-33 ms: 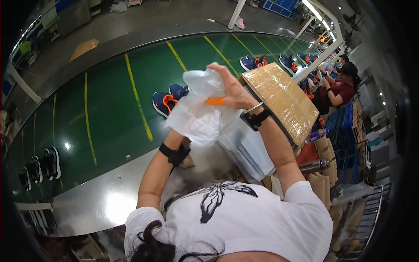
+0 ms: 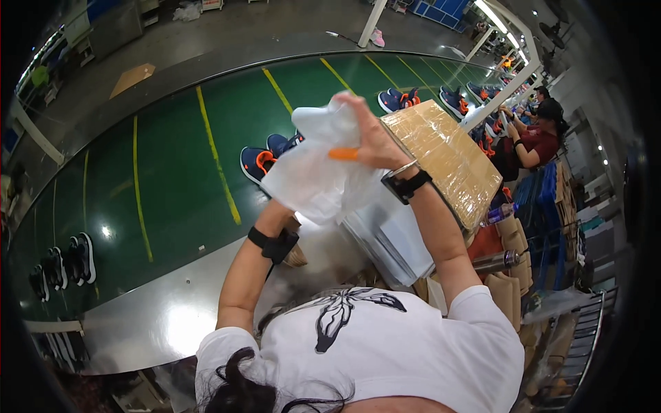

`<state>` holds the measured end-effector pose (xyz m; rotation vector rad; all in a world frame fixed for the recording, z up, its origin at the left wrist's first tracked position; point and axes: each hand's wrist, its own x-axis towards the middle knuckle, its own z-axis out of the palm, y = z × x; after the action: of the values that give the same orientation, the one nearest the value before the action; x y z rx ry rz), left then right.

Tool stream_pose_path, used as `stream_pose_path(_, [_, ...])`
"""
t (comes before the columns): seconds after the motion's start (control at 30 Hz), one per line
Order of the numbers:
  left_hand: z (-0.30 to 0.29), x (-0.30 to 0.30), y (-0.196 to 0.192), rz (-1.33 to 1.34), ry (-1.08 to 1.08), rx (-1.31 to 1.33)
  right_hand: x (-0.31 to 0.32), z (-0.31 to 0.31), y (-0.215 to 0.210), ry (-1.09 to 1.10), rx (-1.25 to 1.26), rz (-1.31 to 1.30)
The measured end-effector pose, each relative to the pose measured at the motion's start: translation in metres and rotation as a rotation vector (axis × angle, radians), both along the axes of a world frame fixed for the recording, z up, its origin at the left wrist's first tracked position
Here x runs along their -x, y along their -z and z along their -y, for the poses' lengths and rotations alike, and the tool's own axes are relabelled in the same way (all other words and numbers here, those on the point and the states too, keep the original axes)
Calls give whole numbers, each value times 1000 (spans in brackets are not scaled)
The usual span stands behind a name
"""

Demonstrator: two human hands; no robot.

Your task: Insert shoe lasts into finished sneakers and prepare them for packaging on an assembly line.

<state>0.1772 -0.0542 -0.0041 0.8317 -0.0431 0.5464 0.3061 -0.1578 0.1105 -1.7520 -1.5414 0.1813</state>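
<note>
Crumpled white tissue paper (image 2: 313, 168) hangs in front of me above the belt's near edge. My right hand (image 2: 377, 143) is closed on its right side, with an orange band around one digit. The paper covers my left hand; its forearm (image 2: 241, 286) reaches up to the paper's lower left edge, and its fingers do not show. Just behind the paper, on the green belt, stands a pair of navy sneakers (image 2: 253, 162) with orange linings, partly hidden. Below my right hand lies a stack of white sheets (image 2: 389, 248).
A green conveyor belt (image 2: 172, 186) with yellow lines curves across. A tape-wrapped cardboard box (image 2: 444, 158) stands to my right. More navy sneakers (image 2: 398, 100) sit beyond it, black shoes (image 2: 82, 258) at far left. A person in a dark red shirt (image 2: 538, 148) works at the right.
My right hand has risen slightly, and the tissue paper has shifted and changed shape a little with it. The left forearm stays nearly in place.
</note>
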Motion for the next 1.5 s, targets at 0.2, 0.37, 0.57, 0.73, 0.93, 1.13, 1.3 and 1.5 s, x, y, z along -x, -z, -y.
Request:
stream_pose_path(0.2, [36,5,8,-45,94,-458,-25,17,-16,137,-499,-591])
stream_pose_path(0.37, [10,2,-7,-209,-200,-811,-37,32,-19,257,-551,-690])
stream_pose_path(0.57, [-19,32,-68,-133,-1381,-963,-69,54,-10,537,-766,-484])
stream_pose_path(0.73, [118,16,-9,-296,57,-513,-22,26,-9,702,-785,-375])
stream_pose_path(0.93, [28,-25,-75,-103,113,535,57,19,18,362,-884,-447])
stream_pose_path(1.13, [2,-30,-62,-318,-228,-722,38,30,2,46,-671,-46])
stream_pose_path(1.3, [3,-25,-36,-95,-312,-943,14,-5,27,374,-508,-170])
stream_pose_path(1.5, [13,-18,18,-296,-188,-440,-7,-53,67,326,-355,-382])
